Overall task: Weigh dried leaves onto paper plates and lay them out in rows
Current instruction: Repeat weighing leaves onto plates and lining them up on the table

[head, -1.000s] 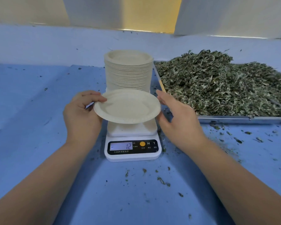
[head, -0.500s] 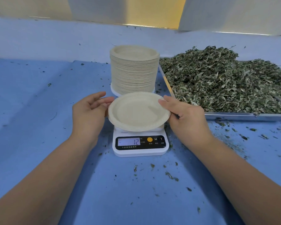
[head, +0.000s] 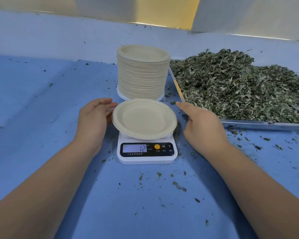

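Head camera shows a white scale [head: 147,152] on the blue bench [head: 33,100], its display reading 12, with one paper plate [head: 144,118] resting on top. Left hand [head: 95,118], fingers loose, touches the plate's left rim. Right hand [head: 204,125] hovers relaxed and holding nothing just right of the scale, apart from the plate. Behind the scale stands the plate stack [head: 142,73], and behind and right of it a metal tray [head: 259,124] of dried leaves [head: 231,87].

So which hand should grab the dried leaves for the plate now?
Probably the right hand: it is free and open, next to the silver metal tray of dried green leaves. The left hand sits across the round cream paper plate from it.
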`<action>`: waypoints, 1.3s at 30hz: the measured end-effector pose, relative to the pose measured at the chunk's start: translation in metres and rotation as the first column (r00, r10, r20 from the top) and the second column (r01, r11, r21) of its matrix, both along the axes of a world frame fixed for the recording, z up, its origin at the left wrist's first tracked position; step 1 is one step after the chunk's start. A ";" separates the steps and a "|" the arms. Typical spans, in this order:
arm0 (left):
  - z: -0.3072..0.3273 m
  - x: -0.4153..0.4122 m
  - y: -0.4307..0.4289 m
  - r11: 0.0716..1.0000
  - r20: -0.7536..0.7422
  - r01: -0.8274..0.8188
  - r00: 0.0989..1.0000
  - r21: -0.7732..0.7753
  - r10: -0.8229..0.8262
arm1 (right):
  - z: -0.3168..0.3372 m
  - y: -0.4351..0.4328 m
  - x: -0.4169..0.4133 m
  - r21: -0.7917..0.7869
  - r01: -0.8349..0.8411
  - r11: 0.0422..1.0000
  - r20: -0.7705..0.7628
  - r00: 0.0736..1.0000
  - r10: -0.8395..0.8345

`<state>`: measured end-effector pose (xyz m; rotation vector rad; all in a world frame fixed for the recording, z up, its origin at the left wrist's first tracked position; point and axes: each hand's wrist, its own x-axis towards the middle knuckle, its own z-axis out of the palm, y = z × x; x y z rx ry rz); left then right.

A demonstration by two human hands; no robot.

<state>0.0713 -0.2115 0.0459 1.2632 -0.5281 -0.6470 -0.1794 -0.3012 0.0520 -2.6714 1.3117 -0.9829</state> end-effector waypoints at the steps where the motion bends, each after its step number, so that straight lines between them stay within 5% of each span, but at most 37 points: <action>1: 0.000 0.000 0.000 1.000 0.010 0.002 1.000 0.010 -0.003 | 0.000 0.000 -0.001 -0.002 0.015 1.000 0.006 1.000 -0.015; 20: -0.004 0.001 -0.003 0.998 0.014 0.018 1.000 0.061 -0.018 | 0.002 -0.006 -0.005 0.013 0.099 0.995 -0.035 0.995 -0.098; 30: 0.000 -0.001 0.002 0.989 0.045 0.097 0.994 0.112 -0.102 | 0.004 -0.049 0.008 0.078 0.325 0.943 -0.413 0.871 -0.266; 39: -0.004 -0.012 0.001 0.971 0.261 0.199 0.938 0.129 -0.227 | -0.005 -0.048 0.003 -0.095 0.261 0.961 -0.212 0.938 -0.276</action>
